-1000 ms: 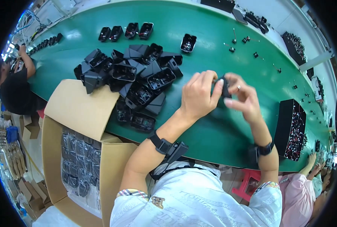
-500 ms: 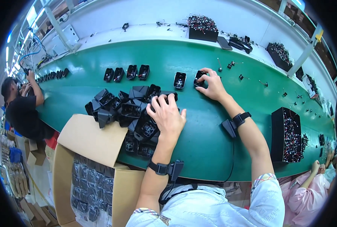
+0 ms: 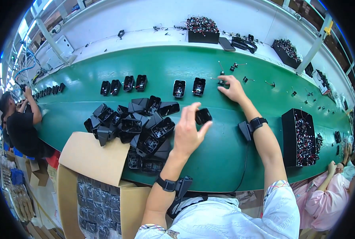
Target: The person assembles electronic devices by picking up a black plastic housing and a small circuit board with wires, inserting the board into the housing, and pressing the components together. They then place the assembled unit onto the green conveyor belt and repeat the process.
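My left hand grips a black plastic housing between thumb and fingers, lifted beside a heap of similar black housings. Farther right, my right hand has thumb and fingertips closed around a small black part with a thin wire, partly hidden by the fingers. Two open housings with parts inside, one and another, stand upright just left of my right hand. Several more filled housings stand in a row to the left.
An open carton of wrapped housings stands at the near left. Black boxes of wired parts stand at the right and on the back ledge. Loose wired parts lie at right. A co-worker works at far left, another at right.
My left hand has moved right, away from the heap, with a housing in it. My right hand has let go of an upright housing and moved right to a small wired part.
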A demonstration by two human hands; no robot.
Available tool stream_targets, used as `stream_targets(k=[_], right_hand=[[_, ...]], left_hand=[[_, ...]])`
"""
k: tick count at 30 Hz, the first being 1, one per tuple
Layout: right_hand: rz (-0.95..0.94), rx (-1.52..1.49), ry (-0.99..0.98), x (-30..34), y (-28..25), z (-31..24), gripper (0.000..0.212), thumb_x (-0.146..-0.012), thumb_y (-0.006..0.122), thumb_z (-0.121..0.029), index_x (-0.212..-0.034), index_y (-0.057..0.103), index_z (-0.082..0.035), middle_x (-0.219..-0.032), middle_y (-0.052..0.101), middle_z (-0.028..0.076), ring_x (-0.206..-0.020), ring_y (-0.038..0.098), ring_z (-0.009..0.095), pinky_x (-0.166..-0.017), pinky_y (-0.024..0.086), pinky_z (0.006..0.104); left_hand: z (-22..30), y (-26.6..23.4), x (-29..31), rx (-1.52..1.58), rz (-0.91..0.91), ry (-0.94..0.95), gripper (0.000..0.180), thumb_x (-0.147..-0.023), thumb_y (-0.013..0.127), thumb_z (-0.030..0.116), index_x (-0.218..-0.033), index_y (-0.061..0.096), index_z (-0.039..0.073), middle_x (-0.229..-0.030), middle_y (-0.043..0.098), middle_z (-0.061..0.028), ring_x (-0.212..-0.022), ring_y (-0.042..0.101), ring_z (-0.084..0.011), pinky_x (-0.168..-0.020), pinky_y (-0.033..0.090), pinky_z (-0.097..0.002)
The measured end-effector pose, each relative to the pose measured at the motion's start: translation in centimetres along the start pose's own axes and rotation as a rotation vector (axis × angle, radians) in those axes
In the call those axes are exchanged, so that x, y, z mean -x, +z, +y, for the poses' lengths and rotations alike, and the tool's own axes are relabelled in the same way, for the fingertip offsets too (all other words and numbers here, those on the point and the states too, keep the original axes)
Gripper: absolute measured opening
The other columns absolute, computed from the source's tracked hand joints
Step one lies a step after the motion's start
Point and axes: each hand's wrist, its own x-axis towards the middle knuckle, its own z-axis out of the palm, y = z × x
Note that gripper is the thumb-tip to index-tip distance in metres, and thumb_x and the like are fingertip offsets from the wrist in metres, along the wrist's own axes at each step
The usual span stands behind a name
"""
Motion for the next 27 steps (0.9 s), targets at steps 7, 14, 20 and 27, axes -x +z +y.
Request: stream_targets(k=[7,14,20,27], right_hand=[[-0.002,-0.431,0.17,2.1,-1.7,-1.6,0.013,-0.09,0.077,-0.01,-0.1,0.076,-0.001,-0.098,0.077,0.008,-0.086,0.07,0.012,-0.079,0.057,0.0285],[-0.015,-0.845,0.124,13.8,-6.7,-9.5,0.011,-0.091,0.073,0.003,-0.101,0.071,0.005,-0.119,0.066,0.016,-0.103,0.066,0.018,-0.09,0.056,0.0309],[0.042,-0.763,0.065,17.1,-7.3,-11.9,0.016,-0.086,0.073,0.013,-0.099,0.071,0.005,-0.114,0.064,0.016,-0.1,0.066,0.018,-0.083,0.058,0.0298],[0.001,-0.385,-0.111,17.4,-7.8,-12.2,0.017,-0.082,0.075,0.011,-0.096,0.072,0.003,-0.096,0.068,0.013,-0.084,0.069,0.018,-0.073,0.058,0.0273]], left_hand=[[-0.5,2.8,1.2,0.603,-0.298,-0.298,0.073,-0.082,0.087,0.011,-0.14,0.045,0.001,-0.119,0.064,-0.0159,-0.101,0.069,-0.0216,-0.086,0.058,-0.035],[0.3,2.7,0.7,1.256,-0.337,-0.538,0.063,-0.094,0.077,0.009,-0.145,0.042,0.001,-0.128,0.061,-0.0115,-0.117,0.062,-0.0178,-0.099,0.055,-0.0331],[0.1,2.6,0.9,1.258,-0.47,-0.511,0.057,-0.094,0.076,0.01,-0.143,0.048,-0.001,-0.135,0.061,-0.0141,-0.121,0.061,-0.0191,-0.104,0.054,-0.0353],[0.2,2.6,0.8,1.241,-0.543,-0.434,0.058,-0.095,0.076,0.009,-0.144,0.047,0.0,-0.135,0.061,-0.0137,-0.122,0.061,-0.018,-0.107,0.052,-0.0366]])
